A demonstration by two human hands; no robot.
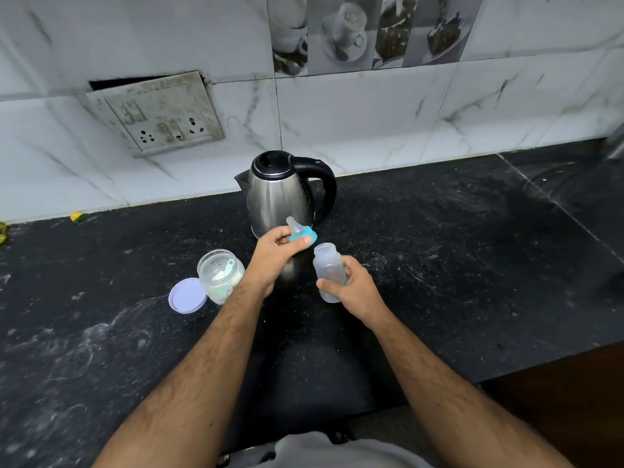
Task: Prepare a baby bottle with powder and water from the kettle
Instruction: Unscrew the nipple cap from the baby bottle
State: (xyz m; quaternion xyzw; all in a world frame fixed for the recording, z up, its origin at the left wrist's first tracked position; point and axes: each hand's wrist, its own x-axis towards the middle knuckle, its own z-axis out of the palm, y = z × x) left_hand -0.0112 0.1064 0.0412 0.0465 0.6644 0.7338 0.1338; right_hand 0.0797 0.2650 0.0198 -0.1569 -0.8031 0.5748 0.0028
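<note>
My right hand (358,292) grips a clear baby bottle (328,271), upright and with its mouth uncovered, just above the counter. My left hand (275,256) holds the blue-ringed teat cap (300,233) to the left of and slightly above the bottle's mouth, apart from it. A steel kettle (280,194) with a black lid and handle stands right behind both hands, lid down. To the left sits an uncovered clear powder jar (221,276) with white powder and a small scoop inside. Its pale lilac lid (187,295) lies flat beside it.
Everything rests on a black stone counter (439,248) streaked with white dust. A marble-tiled wall with a socket plate (155,113) runs behind. The counter's front edge drops off at the lower right, and a metal object shows at the far right edge.
</note>
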